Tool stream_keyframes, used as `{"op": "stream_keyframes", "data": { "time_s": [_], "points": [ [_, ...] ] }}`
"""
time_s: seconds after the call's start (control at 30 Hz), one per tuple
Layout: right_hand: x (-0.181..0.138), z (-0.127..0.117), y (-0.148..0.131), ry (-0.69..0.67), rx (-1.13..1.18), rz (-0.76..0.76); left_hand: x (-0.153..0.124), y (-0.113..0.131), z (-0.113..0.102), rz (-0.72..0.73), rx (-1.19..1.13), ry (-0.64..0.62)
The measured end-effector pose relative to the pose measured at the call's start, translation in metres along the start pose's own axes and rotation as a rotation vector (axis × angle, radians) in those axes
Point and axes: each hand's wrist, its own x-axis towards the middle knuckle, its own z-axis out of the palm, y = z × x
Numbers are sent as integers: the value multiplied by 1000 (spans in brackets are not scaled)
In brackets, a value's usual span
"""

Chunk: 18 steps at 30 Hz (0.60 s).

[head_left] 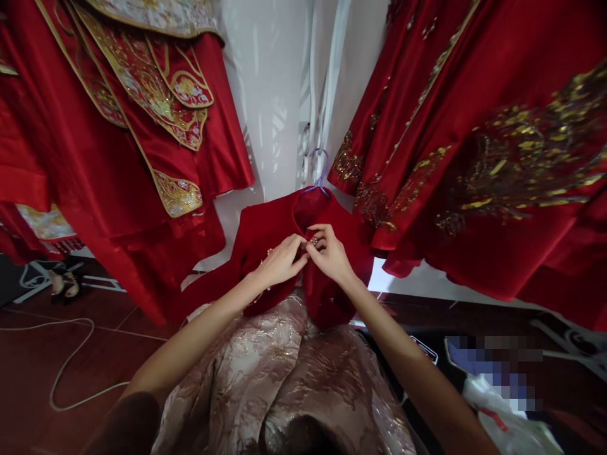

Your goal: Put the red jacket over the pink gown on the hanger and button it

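A dark red velvet jacket (265, 227) with a stand-up collar hangs from a thin purple hanger (324, 172) in front of me. At the front of its neck, my left hand (283, 260) pinches the edge of the collar opening. My right hand (328, 253) meets it there, thumb and fingers closed on the other edge, beside a small beaded ornament (313, 241). The fingertips of both hands nearly touch and cover the fastening itself. More beads (265, 258) show near the left wrist. Below the jacket spreads a pinkish-beige brocade garment (265, 354) with a floral pattern.
Red embroidered garments (184, 164) hang on the left, and red skirts with gold sequins (516, 164) on the right. A white wall (270, 82) stands behind. Black shoes (66, 285) and a pale cable (64, 370) lie on the floor. Plastic bags (512, 430) sit at lower right.
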Motion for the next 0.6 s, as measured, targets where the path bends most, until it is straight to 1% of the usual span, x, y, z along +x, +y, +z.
{"op": "stream_keyframes", "data": {
  "time_s": [0.07,0.17,0.27,0.33,0.4,0.47,0.53,0.6],
  "points": [
    [-2,0,2,-28,0,9,-7,-2,11,-67,-98,25],
    [-10,-3,7,-96,-12,44,-17,-6,27,-164,-215,15],
    [-20,-11,10,-163,-56,97,-22,-9,37,-215,-190,19],
    [-25,-18,9,-195,-79,169,-21,-9,41,-227,-148,18],
    [-26,-26,4,-194,-107,252,-18,-9,44,-237,-128,10],
    [-25,-32,-1,-200,-115,290,-14,-10,49,-257,-126,6],
    [-21,-34,-5,-242,-32,246,-10,-12,55,-289,-140,10],
    [-15,-31,-6,-303,131,171,-8,-15,62,-316,-179,21]
  ]
}}
